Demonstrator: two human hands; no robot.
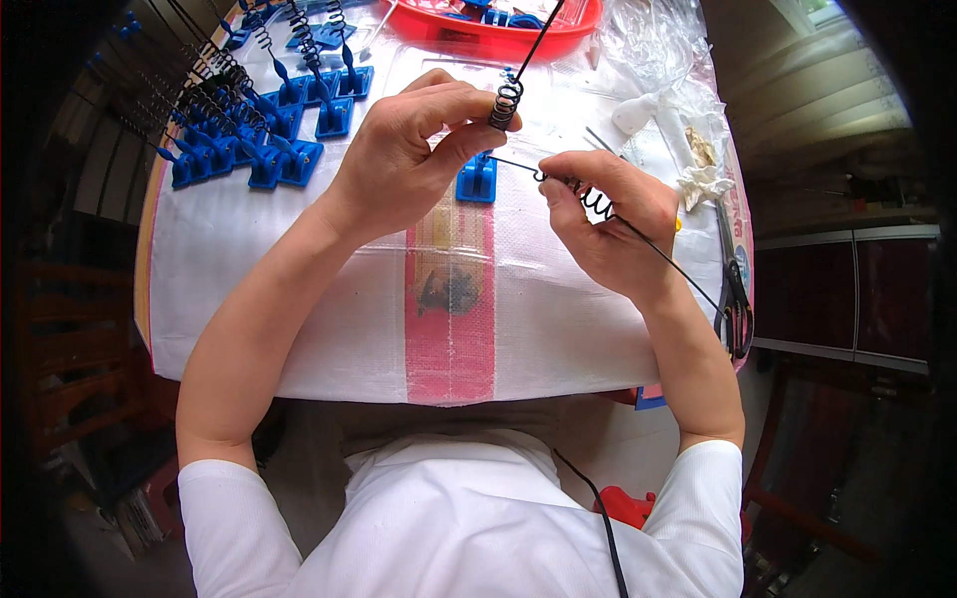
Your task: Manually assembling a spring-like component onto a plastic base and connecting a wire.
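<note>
the counter [563, 329], under a white woven sheet with a pink stripe, carries everything. along its left edge, toward the far left corner, stands a crowd of blue plastic bases [334, 118] with coiled black wires rising from them. crumpled clear plastic film [648, 60] lies by the far right corner, and a red basin [488, 38] with blue parts sits at the far edge.

the left hand [404, 145], over the far half of the counter, has its thumb and fingers closed around a tight black wire coil [505, 106], its straight end rising toward the far edge. the right hand [620, 214], nearer the right edge, pinches a looser black coiled wire [596, 203]; its long tail slants toward the right edge, and a thin end points left. whether that end joins anything i cannot tell.

the smallest main piece, a single blue base [478, 182], sits well in from the near edge, just below the left fingers.

the wires should be light and springy, the loose tails likely to whip or snag, so a pinch on the tightest turns looks surest. the base seems light, stiff and somewhat slick; grip its flat sides and spare its thin upper parts.
</note>
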